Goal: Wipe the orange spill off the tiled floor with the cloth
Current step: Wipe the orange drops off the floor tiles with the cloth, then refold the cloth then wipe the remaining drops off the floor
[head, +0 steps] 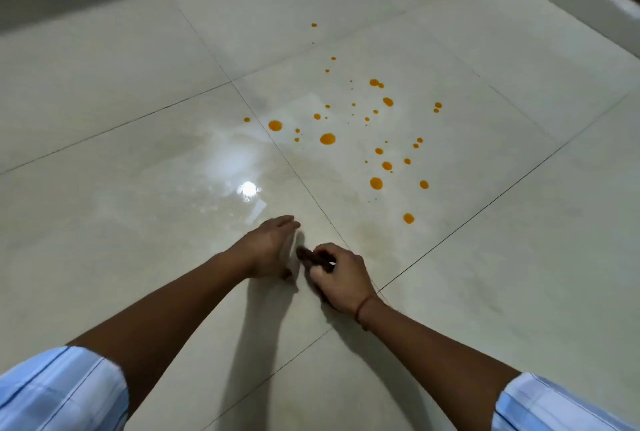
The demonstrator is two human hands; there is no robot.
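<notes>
Near six o'clock of the orange spill (pixel 327 139), our right hand (pixel 341 274) pinches the small dark cloth (pixel 311 257), and our left hand (pixel 273 250) lies beside it, fingers straight. Droplets scatter toward twelve o'clock across the tiled floor (pixel 138 222), so we risk smearing them or missing outliers.

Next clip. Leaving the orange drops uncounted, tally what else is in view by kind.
Hands: 2, left hand and right hand
Light blue sleeves: 2
Wrist band: 1
Dark cloth, gripped by right hand: 1
Total: 6
</notes>
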